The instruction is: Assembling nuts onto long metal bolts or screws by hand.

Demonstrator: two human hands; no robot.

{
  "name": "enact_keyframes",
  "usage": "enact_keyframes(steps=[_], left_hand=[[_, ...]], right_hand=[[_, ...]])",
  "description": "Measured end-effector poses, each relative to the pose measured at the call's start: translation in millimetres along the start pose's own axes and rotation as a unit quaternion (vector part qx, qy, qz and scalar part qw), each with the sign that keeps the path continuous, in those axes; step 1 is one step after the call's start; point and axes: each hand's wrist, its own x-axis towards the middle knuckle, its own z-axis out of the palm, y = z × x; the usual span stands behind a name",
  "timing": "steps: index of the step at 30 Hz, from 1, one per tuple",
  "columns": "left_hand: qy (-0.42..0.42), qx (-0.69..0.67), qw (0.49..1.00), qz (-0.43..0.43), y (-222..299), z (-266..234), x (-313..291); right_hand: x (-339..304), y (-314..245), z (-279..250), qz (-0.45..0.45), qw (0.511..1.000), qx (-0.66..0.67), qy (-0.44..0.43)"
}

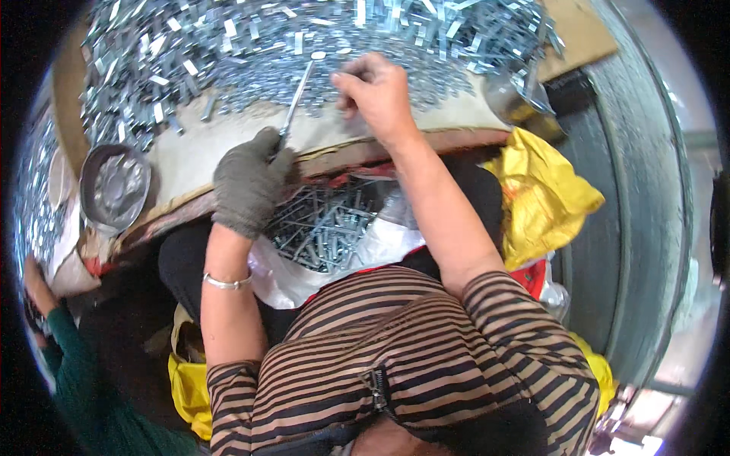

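My left hand [251, 182] wears a grey knit glove and is closed around a thin, shiny metal rod [296, 99]. The rod slants up and to the right over the table's near edge. My right hand [376, 95] is bare and hovers right of the rod's tip, fingers curled and thumb bent in; whatever they hold, if anything, is blurred. Beneath it spreads a bed of small silvery metal pieces [426, 83]. In my lap, between my forearms, a white plastic bag [281, 281] holds many long metal rods or bolts [327, 232].
A big heap of flat metal strips [304, 23] covers the table's far side. At the left edge stands a round metal bowl [114, 190]. A yellow bag [544, 197] lies right of my forearm. Another person's green sleeve [76, 365] shows at lower left.
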Motion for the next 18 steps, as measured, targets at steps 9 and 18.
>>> enact_keyframes(steps=[9,18], left_hand=[[-0.101,0.105,0.982,0.120,14,2,-11],[-0.129,0.023,0.985,0.116,38,16,-27]], right_hand=[[-33,-29,-43,0.008,0.987,0.079,-0.142],[-61,-26,-68,-0.056,0.990,0.015,-0.127]])
